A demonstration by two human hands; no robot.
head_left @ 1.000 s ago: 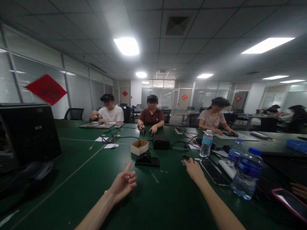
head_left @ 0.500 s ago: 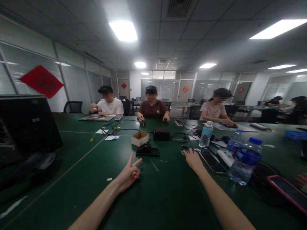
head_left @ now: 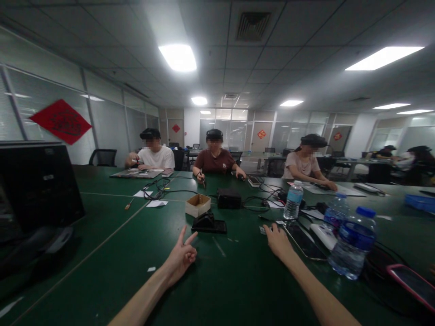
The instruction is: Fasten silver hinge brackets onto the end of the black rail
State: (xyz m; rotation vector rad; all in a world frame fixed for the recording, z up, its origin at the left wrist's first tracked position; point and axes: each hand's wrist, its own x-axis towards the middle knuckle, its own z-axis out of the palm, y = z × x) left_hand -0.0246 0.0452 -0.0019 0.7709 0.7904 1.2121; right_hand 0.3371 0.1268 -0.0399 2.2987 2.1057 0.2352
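Note:
My left hand (head_left: pixel 181 258) is over the green table (head_left: pixel 231 290), with two fingers stretched apart in a V and the others curled to the palm. Nothing is in it. Just beyond its fingertips stands a black stand-like object with a flat base (head_left: pixel 212 226). Behind that is an open cardboard box (head_left: pixel 197 208). My right hand (head_left: pixel 279 242) lies palm down with its fingers spread on the table. Its fingertips are by a small pale piece (head_left: pixel 262 230), and I cannot tell whether they touch it. A dark-screened phone (head_left: pixel 306 242) lies right of this hand.
Water bottles (head_left: pixel 353 244) and a pink-edged phone (head_left: pixel 413 285) are on the right. A black box (head_left: pixel 229 198) and tangled cables sit mid-table. A computer monitor (head_left: pixel 37 185) stands left. Several people sit opposite, one in a brown shirt (head_left: pixel 215 160).
The view has tilted up slightly, so the table and the things on it appear lower. Both hands keep nearly the same pose. The right hand of the person opposite has shifted slightly.

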